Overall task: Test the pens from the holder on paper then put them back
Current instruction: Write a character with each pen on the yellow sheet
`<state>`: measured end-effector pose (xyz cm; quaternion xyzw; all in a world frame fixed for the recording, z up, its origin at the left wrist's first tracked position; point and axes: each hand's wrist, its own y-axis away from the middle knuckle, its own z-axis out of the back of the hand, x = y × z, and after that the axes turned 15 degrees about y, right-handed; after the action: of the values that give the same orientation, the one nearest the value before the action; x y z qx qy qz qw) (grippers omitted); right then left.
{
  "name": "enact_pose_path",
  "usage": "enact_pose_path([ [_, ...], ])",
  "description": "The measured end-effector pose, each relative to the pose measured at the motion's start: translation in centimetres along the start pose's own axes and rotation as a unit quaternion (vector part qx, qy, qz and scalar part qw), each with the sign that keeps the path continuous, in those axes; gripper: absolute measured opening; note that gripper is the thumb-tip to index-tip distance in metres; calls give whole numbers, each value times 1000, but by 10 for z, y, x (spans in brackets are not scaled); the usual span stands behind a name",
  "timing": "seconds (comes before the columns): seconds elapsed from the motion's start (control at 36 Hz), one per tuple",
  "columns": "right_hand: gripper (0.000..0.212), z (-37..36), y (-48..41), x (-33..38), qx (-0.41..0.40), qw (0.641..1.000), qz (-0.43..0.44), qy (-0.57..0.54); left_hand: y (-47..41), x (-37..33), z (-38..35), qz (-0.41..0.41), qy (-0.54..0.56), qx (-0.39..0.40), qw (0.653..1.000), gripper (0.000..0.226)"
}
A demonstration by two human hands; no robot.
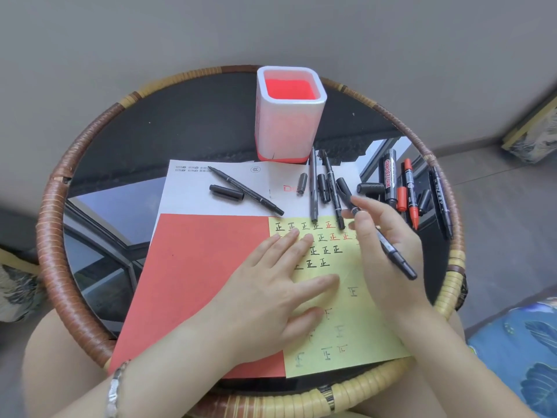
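On glossy round table [187, 128], square-mouthed holder [290, 116]

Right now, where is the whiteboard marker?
In the head view, the whiteboard marker lies on the table, right side, just left of the red marker.

Grey floor [150, 40], rattan-rimmed round table [60, 251]

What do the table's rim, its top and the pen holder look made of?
Rim: wrapped rattan or cane, seen in its brown and tan bands. Top: dark glass, probably; it mirrors a window. Holder: likely matte white plastic, red inside.
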<state>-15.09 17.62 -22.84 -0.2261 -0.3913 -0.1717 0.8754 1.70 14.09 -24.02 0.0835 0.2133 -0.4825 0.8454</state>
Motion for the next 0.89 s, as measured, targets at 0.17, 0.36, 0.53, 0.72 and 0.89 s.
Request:
enact_pose_path([
  [0.17,9,32,-48,-12,-6,950,189,247,2,1,-1,-4,1,-4,1000,39],
  [0.36,43,32,-96,-28,41,841,283,459,3,2,-3,1,13,-4,1000,39],
  [0.53,39,23,-103,-38,47,856,257,447,3,2,-3,2,18,-6,1000,40],
  [0.72,24,51,-111,-35,2,915,77,395,3,4,-5,3,13,-4,1000,39],
  [0.89,27,43,-117,-33,101,880,8,464,2,2,-5,2,0,-6,1000,39],
])
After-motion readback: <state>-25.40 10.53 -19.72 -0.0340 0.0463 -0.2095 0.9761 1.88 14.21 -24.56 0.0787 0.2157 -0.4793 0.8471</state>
